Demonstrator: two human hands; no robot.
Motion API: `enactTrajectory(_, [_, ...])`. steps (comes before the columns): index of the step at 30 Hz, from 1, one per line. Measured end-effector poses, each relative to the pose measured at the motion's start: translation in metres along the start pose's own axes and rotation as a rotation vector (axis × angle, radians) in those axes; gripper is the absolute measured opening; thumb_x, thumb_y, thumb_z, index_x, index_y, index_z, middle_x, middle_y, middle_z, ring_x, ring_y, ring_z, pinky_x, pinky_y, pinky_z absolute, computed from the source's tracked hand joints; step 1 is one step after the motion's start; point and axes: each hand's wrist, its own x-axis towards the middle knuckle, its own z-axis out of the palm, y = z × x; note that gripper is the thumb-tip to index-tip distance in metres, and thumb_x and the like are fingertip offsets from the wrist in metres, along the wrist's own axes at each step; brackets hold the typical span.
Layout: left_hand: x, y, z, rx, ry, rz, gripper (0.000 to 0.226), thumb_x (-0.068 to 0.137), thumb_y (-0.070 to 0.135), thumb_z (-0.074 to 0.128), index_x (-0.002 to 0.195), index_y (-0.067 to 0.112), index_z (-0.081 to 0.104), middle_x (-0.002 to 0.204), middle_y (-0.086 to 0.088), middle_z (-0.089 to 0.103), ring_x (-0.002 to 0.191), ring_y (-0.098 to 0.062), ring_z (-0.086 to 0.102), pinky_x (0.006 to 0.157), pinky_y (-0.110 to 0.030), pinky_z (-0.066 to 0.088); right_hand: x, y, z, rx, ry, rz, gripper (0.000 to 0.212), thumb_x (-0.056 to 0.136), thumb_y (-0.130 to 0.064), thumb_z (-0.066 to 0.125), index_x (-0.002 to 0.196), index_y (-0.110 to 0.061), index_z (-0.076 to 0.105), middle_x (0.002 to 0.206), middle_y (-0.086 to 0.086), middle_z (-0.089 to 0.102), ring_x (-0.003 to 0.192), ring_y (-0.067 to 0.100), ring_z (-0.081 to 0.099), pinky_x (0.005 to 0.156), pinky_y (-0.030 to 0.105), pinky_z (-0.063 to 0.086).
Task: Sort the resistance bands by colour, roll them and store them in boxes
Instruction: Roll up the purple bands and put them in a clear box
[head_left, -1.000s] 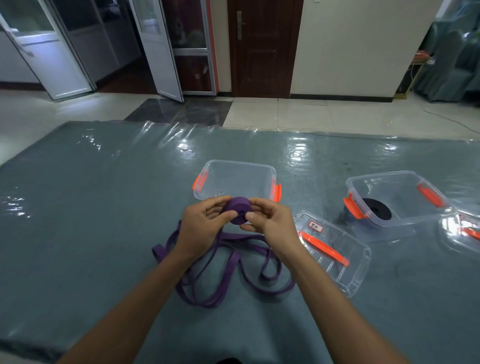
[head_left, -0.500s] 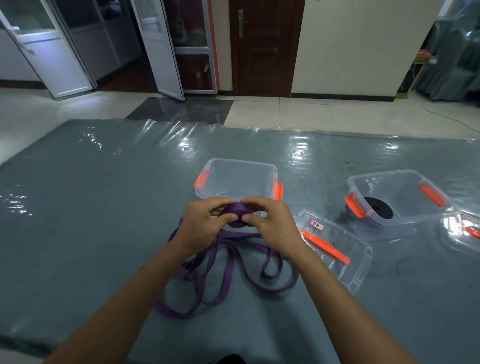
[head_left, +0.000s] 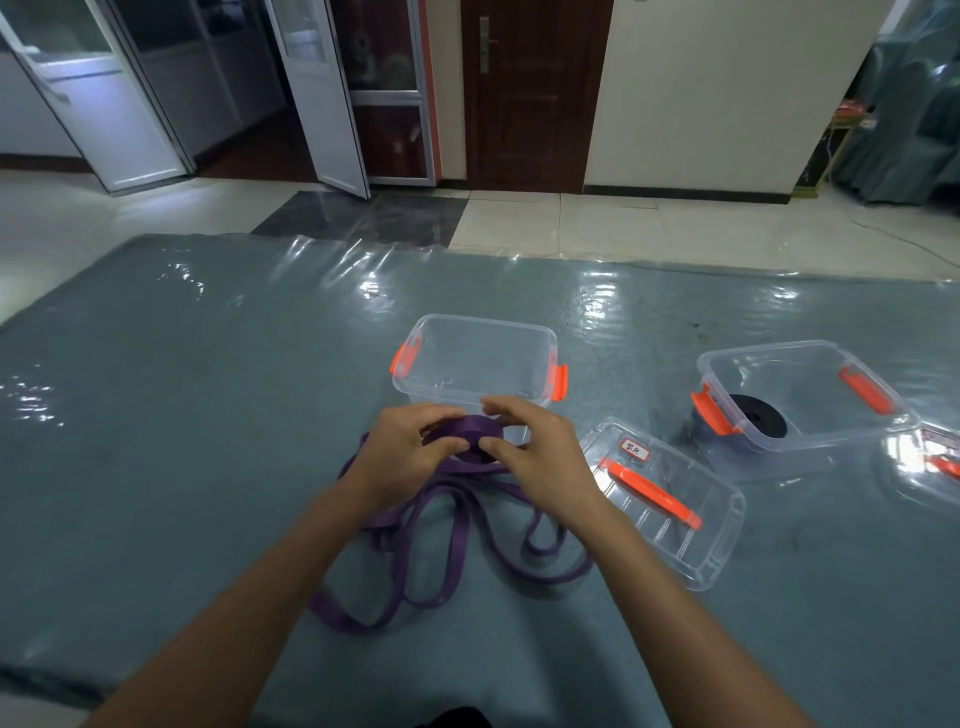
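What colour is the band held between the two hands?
Purple. The band shows best in the head view, half rolled, the rest lying loose on the mat.

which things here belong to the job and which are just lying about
Job: purple rubber band, gripped by left hand and right hand; empty clear plastic box; second clear box with black roll; labelled clear lid.
Idle: brown wooden door; teal covered chairs.

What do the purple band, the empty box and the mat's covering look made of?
Purple band: probably rubber or latex, matte; a flat strip lying in limp loops. Empty box: rigid clear plastic, glossy; see-through walls. Mat's covering: seemingly thin plastic film; wrinkles and glare.
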Motion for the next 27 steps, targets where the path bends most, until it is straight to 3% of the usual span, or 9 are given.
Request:
enactTrajectory(4, [0.001, 0.006, 0.001, -0.129, 0.010, -0.071, 0.032, 0.080, 0.009, 0.083, 0.108, 0.021, 0.076, 0.099, 0.015, 0.077, 0.091, 0.000, 0.070, 0.085, -0.012, 0.051, 0.006, -0.005, -0.006, 0.000, -0.028, 0.018, 0.034, 0.083, -0.003, 0.074, 0.115, -0.016, 0.075, 0.106, -0.006, 0.075, 0.098, 0.005, 0.068, 0.093, 0.023, 0.053])
enactTrajectory(6, [0.001, 0.010, 0.005, -0.294, 0.059, -0.170, 0.034, 0.081, 0.006, 0.082, 0.108, 0.024, 0.074, 0.096, 0.017, 0.077, 0.090, -0.002, 0.073, 0.084, -0.013, 0.053, 0.006, -0.006, -0.005, 0.208, 0.032, 0.116, 0.032, 0.084, 0.003, 0.072, 0.112, -0.014, 0.075, 0.101, -0.001, 0.075, 0.095, 0.013, 0.071, 0.083, 0.027, 0.059])
enactTrajectory(9, [0.003, 0.012, 0.010, -0.451, 0.129, -0.244, 0.032, 0.084, 0.003, 0.079, 0.114, 0.012, 0.073, 0.102, 0.003, 0.079, 0.097, -0.014, 0.075, 0.089, -0.023, 0.057, 0.006, -0.009, 0.000, 0.640, 0.108, 0.306, 0.031, 0.087, 0.011, 0.066, 0.108, -0.011, 0.071, 0.095, 0.008, 0.076, 0.090, 0.023, 0.073, 0.069, 0.028, 0.061])
enactTrajectory(13, [0.004, 0.015, 0.013, -0.456, 0.162, -0.246, 0.032, 0.086, 0.002, 0.076, 0.117, 0.007, 0.072, 0.107, -0.001, 0.078, 0.101, -0.016, 0.074, 0.092, -0.026, 0.057, -0.001, -0.008, 0.010, 0.922, 0.160, 0.386, 0.029, 0.090, 0.011, 0.063, 0.112, -0.006, 0.068, 0.104, 0.015, 0.076, 0.096, 0.032, 0.074, 0.075, 0.036, 0.063])
enactTrajectory(17, [0.001, 0.014, 0.004, -0.250, 0.097, -0.154, 0.029, 0.086, 0.005, 0.077, 0.112, 0.016, 0.072, 0.102, 0.017, 0.076, 0.095, -0.005, 0.073, 0.090, -0.021, 0.056, -0.005, -0.003, 0.006, 0.645, 0.101, 0.271, 0.032, 0.086, 0.008, 0.069, 0.114, -0.006, 0.068, 0.107, 0.012, 0.075, 0.103, 0.030, 0.071, 0.083, 0.037, 0.062])
enactTrajectory(19, [0.001, 0.016, -0.001, -0.143, 0.044, -0.060, 0.032, 0.085, 0.005, 0.077, 0.114, 0.018, 0.074, 0.099, 0.023, 0.074, 0.093, 0.000, 0.071, 0.087, -0.014, 0.053, -0.004, -0.001, -0.001, 0.299, 0.050, 0.125, 0.036, 0.084, -0.002, 0.076, 0.118, -0.012, 0.070, 0.109, -0.001, 0.075, 0.104, 0.010, 0.069, 0.091, 0.027, 0.056])
enactTrajectory(21, [0.004, 0.018, -0.003, -0.094, 0.005, -0.013, 0.032, 0.084, 0.004, 0.078, 0.114, 0.013, 0.075, 0.102, 0.016, 0.074, 0.096, 0.001, 0.070, 0.088, -0.015, 0.052, -0.002, -0.006, -0.006, 0.111, 0.010, 0.017, 0.038, 0.083, -0.010, 0.078, 0.119, -0.020, 0.073, 0.107, -0.014, 0.073, 0.100, -0.003, 0.066, 0.092, 0.014, 0.049])
enactTrajectory(23, [0.007, 0.022, -0.003, -0.156, -0.010, -0.045, 0.033, 0.083, 0.003, 0.078, 0.114, 0.014, 0.075, 0.102, 0.013, 0.076, 0.096, -0.001, 0.071, 0.088, -0.016, 0.053, 0.001, -0.011, -0.008, 0.136, -0.002, 0.000, 0.036, 0.082, -0.006, 0.077, 0.114, -0.021, 0.075, 0.103, -0.015, 0.074, 0.098, 0.000, 0.068, 0.091, 0.017, 0.051])
enactTrajectory(27, [0.004, 0.024, 0.002, -0.344, 0.056, -0.149, 0.034, 0.083, 0.005, 0.080, 0.115, 0.017, 0.074, 0.104, 0.010, 0.077, 0.098, -0.011, 0.074, 0.091, -0.023, 0.056, 0.001, -0.014, -0.009, 0.534, 0.079, 0.210, 0.034, 0.082, 0.008, 0.072, 0.109, -0.013, 0.072, 0.099, 0.009, 0.077, 0.093, 0.025, 0.073, 0.075, 0.036, 0.063])
